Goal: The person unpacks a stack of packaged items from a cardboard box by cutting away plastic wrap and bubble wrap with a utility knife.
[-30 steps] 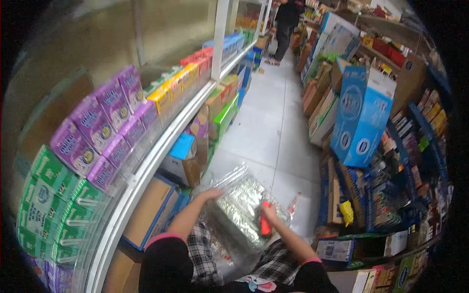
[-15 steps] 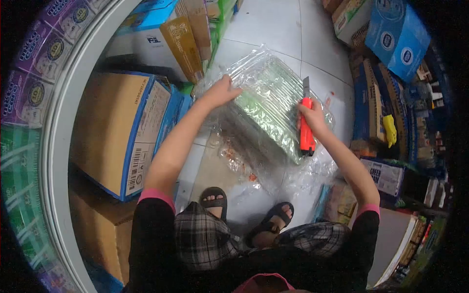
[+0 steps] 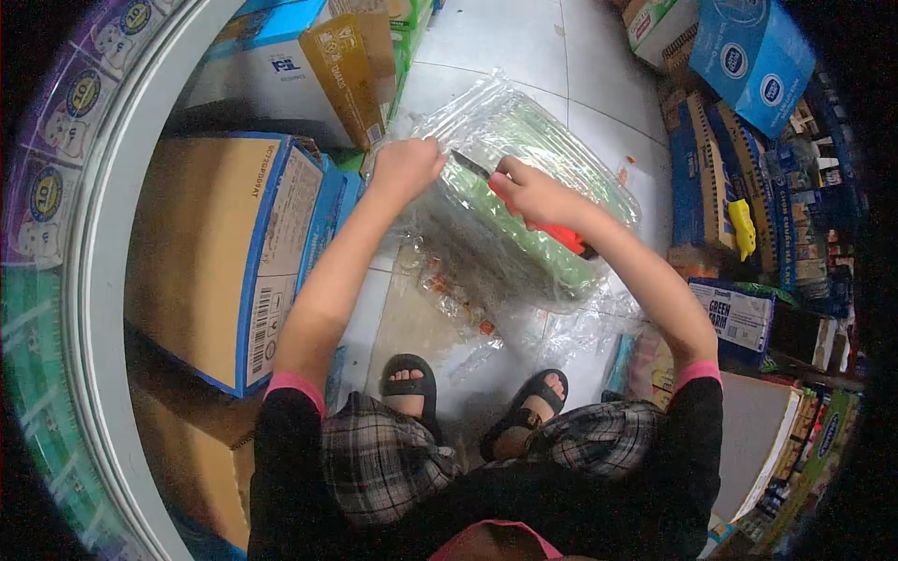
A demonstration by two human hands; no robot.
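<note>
A pack with light green showing through clear plastic wrap point(image 3: 533, 131) lies on the tiled floor in front of my feet. My left hand point(image 3: 408, 170) is closed on the wrap at the pack's left edge, bunching it. Above the pack, my right hand point(image 3: 541, 194) grips a red box cutter point(image 3: 561, 236) by its handle. Its dark blade point(image 3: 470, 165) is out and points left, the tip close beside my left fingers. Loose wrap spreads around the pack's near side.
On the left stand a large brown carton point(image 3: 201, 252) and a white carton point(image 3: 257, 89). Shelves on the right hold a blue carton point(image 3: 753, 75), a yellow object point(image 3: 742, 229) and a Green Farm box point(image 3: 734, 323). My sandalled feet are near the wrap.
My right hand has swung the box cutter left and turned its blade from pointing away to pointing at my left hand. My left hand has closed on the wrap.
</note>
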